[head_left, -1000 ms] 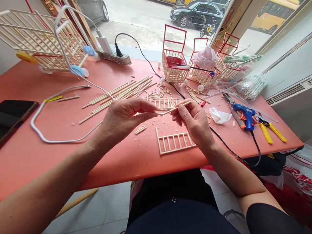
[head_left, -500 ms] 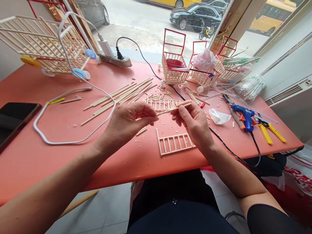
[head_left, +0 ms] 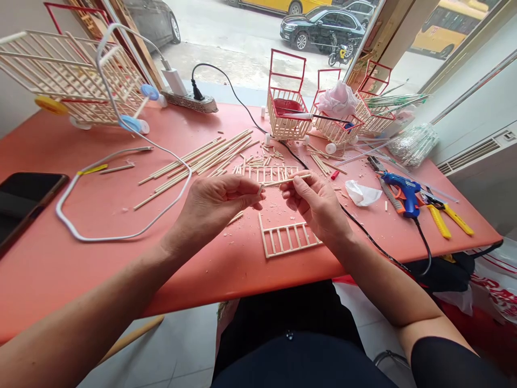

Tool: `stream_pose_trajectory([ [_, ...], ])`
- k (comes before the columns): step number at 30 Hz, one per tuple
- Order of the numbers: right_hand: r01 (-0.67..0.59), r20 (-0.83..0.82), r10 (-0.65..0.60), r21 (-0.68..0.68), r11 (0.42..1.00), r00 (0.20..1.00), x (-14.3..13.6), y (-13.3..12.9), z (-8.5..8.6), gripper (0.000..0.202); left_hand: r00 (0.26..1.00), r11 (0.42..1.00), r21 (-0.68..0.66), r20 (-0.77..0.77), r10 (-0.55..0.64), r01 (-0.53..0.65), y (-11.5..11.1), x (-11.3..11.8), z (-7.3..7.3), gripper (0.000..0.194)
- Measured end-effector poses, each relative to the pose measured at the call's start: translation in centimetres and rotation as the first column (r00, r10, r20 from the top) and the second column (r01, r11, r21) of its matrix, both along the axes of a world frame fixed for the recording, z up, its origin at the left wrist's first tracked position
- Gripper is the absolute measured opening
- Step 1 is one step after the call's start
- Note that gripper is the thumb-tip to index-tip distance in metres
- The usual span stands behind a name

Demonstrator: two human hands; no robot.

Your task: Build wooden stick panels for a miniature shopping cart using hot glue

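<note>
A thin pale wooden stick (head_left: 278,182) is held level above the table in front of me. My right hand (head_left: 317,207) pinches it between thumb and fingers near its right end. At the stick's left end, my left hand (head_left: 220,202) closes thumb and forefinger on the tip; the exact contact is partly hidden. Below my right hand lies a ladder-like wooden frame (head_left: 270,254), its right end covered by that hand. A second slatted frame (head_left: 264,173) rests behind my hands, partly covered by them and by stick pieces.
Loose sticks (head_left: 202,159) and offcuts lie behind my left hand. Small stick-built carts (head_left: 288,126) stand at the back, a larger one (head_left: 89,81) at left. A glue gun (head_left: 406,191), yellow-handled pliers (head_left: 448,218), a white cable (head_left: 117,237) and a phone (head_left: 32,199) are around.
My right hand and the stick have shifted slightly left, and the stick lies flatter. My left fingers have come closer around its tip. The frames on the table have stayed put.
</note>
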State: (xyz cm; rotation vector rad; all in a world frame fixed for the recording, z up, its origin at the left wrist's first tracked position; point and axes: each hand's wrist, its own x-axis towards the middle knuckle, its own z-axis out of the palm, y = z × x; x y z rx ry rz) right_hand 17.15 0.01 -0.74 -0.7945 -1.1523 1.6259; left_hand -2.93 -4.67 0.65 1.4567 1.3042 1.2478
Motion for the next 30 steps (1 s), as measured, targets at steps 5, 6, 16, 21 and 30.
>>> stream_pose_trajectory([
  [5, -0.018, -0.019, 0.018, -0.034, 0.999, 1.000, -0.04, -0.12, -0.09, 0.036, 1.000, 1.000, -0.019, 0.029, 0.011, -0.010, -0.01, 0.17, 0.05, 0.009],
  [6, -0.025, -0.021, 0.025, -0.038, 0.999, 0.999, -0.03, -0.13, -0.12, 0.037, 0.999, 1.000, -0.024, 0.037, 0.011, -0.010, -0.01, 0.21, 0.03, 0.009],
  [16, -0.076, -0.038, 0.073, -0.086, 0.993, 0.997, -0.11, -0.13, -0.27, 0.037, 0.997, 0.998, -0.062, 0.072, 0.001, 0.003, -0.08, 0.53, 0.05, 0.011],
  [21, -0.092, -0.034, 0.091, -0.053, 0.994, 0.995, -0.07, -0.20, -0.25, 0.037, 0.996, 0.996, -0.087, 0.092, -0.014, 0.022, -0.11, 0.57, 0.19, 0.011],
  [30, -0.035, 0.008, 0.035, -0.004, 0.999, 0.999, -0.13, -0.23, -0.34, 0.038, 0.987, 0.990, -0.121, 0.150, -0.057, 0.076, -0.05, 0.53, 0.44, 0.016],
])
